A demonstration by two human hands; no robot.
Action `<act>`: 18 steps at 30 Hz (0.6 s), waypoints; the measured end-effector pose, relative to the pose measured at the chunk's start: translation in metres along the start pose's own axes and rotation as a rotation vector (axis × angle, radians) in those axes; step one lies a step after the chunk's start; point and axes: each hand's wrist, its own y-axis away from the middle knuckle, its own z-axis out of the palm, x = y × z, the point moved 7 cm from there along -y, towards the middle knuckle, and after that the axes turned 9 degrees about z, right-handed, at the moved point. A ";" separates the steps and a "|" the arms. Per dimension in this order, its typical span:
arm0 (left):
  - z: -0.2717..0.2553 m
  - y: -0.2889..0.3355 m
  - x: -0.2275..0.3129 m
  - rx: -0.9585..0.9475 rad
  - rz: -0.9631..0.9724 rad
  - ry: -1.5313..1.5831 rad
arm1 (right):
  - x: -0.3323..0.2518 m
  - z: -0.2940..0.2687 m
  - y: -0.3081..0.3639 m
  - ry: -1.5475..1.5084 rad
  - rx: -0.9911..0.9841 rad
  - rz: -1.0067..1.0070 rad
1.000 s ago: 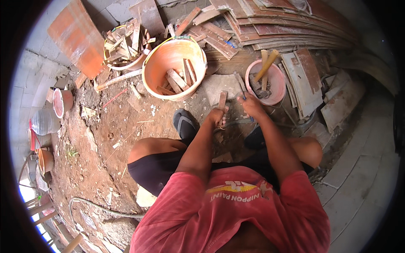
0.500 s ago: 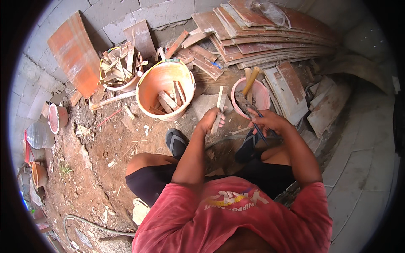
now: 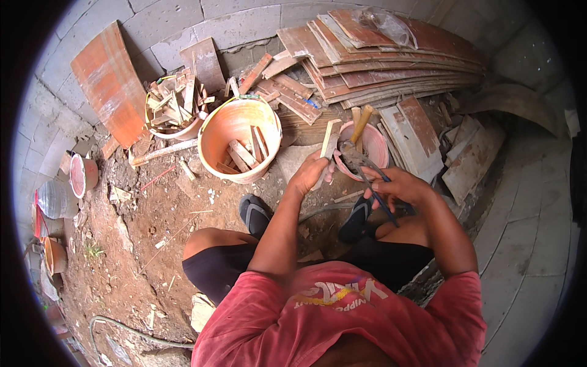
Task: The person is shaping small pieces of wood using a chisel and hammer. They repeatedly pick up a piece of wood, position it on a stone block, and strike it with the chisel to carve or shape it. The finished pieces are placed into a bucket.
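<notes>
My left hand (image 3: 309, 174) is closed around a short, pale strip of wood (image 3: 331, 136), which stands up at a slant from the fist. In my right hand (image 3: 402, 186) are long-handled pincers (image 3: 386, 203) with dark blue grips, their handles spread apart. The pincers' head lies close to the wood strip, in front of a small pink bucket (image 3: 380, 144); whether jaws and wood touch, I cannot tell. Wooden tool handles (image 3: 363, 124) stick up out of that bucket. Straight ahead of my left foot is an orange bucket (image 3: 215, 131) with several wood pieces inside.
Another bucket (image 3: 183, 133), heaped with wood scraps, stands at the far left. Stacked reddish boards (image 3: 391, 61) lie along the back wall, with more boards (image 3: 416, 137) at the right. A hose (image 3: 140, 334) crosses the littered dirt floor (image 3: 177, 214).
My left hand has moved slightly right with the wood strip, now nearer the pincers' head. My right hand has shifted a little right and down, and its pincers' handles have turned.
</notes>
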 end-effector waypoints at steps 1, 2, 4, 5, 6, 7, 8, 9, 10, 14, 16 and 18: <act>-0.003 -0.001 -0.001 -0.012 -0.015 -0.070 | 0.000 -0.003 0.000 0.007 0.030 -0.008; -0.006 -0.002 -0.001 -0.027 -0.031 -0.137 | 0.002 -0.007 0.001 0.012 0.062 -0.012; -0.006 -0.002 0.001 -0.021 -0.015 -0.297 | 0.001 -0.010 0.004 0.048 0.100 -0.021; 0.001 -0.001 0.011 0.001 0.018 -0.391 | -0.002 -0.011 0.006 0.078 0.105 -0.026; 0.004 -0.001 0.017 0.023 0.050 -0.485 | -0.005 -0.011 0.008 0.109 0.109 -0.030; 0.004 -0.001 0.016 0.012 0.040 -0.496 | -0.006 -0.012 0.009 0.134 0.126 -0.033; 0.004 -0.001 0.015 0.003 0.030 -0.507 | -0.007 -0.012 0.011 0.161 0.142 -0.037; 0.004 -0.001 0.014 -0.007 0.021 -0.518 | -0.008 -0.013 0.012 0.188 0.158 -0.042; 0.005 -0.001 0.015 -0.011 0.017 -0.528 | -0.008 -0.013 0.012 0.243 0.162 -0.026; 0.001 -0.003 0.015 0.002 0.083 -0.601 | -0.016 -0.012 0.019 0.404 0.218 -0.004; -0.006 -0.003 0.008 0.011 0.093 -0.659 | -0.023 -0.008 0.021 0.427 0.243 -0.009; -0.003 -0.003 0.012 -0.009 0.048 -0.729 | -0.025 -0.007 0.026 0.415 0.258 -0.016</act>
